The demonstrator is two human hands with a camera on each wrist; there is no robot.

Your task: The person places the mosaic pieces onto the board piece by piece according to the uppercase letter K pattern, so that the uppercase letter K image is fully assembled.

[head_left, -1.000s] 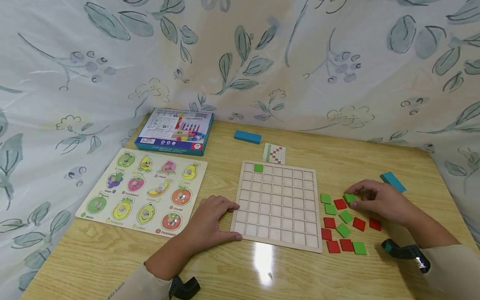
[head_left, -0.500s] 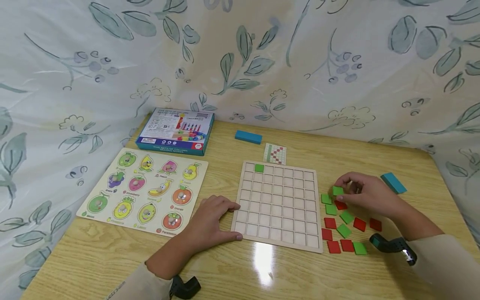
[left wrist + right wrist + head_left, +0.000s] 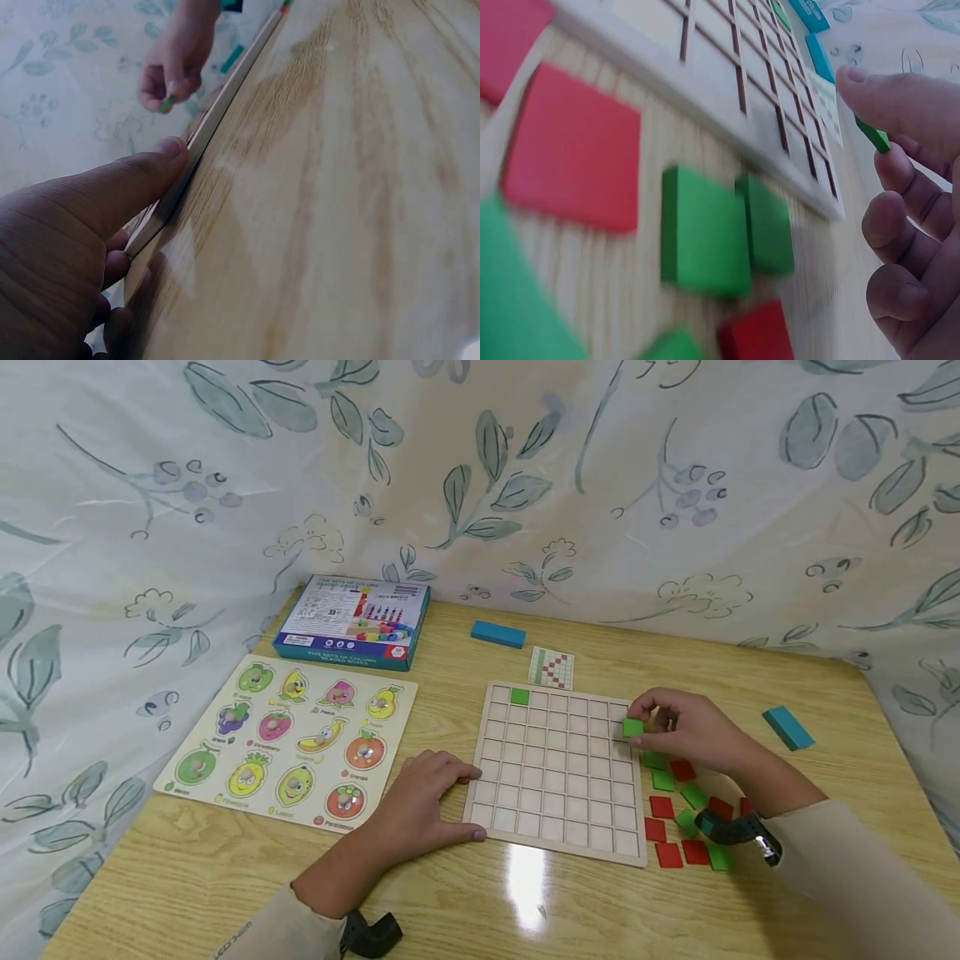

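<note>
- Head view: I see the person's right hand (image 3: 686, 731) with thumb and finger pinching a green tile (image 3: 633, 727) at the right edge of the grid board (image 3: 547, 768), near the far corner; I can't tell whether the tile touches the wood.
- Same view: the left hand (image 3: 426, 802) rests at the board's left side, thumb and forefinger spread apart, the forefinger at the edge and the thumb at the near corner. The two hands are well apart.
- Another green tile (image 3: 519, 696) sits in the far row, second square from the left. Loose red and green tiles (image 3: 662, 807) lie on the table (image 3: 450, 897) just right of the board, partly under the right arm.
- A small pattern card (image 3: 551, 668) lies just past the board, with one blue block (image 3: 498, 634) beyond it and a second blue block (image 3: 787, 727) off to the right. On the left I have a fruit puzzle (image 3: 277, 757) and a printed box (image 3: 352, 622).
- Left wrist view: the thumb lies against the board's edge; the other fingers are partly hidden.
- Right wrist view: I see the pinched tile edge-on, the remaining fingers bent.
</note>
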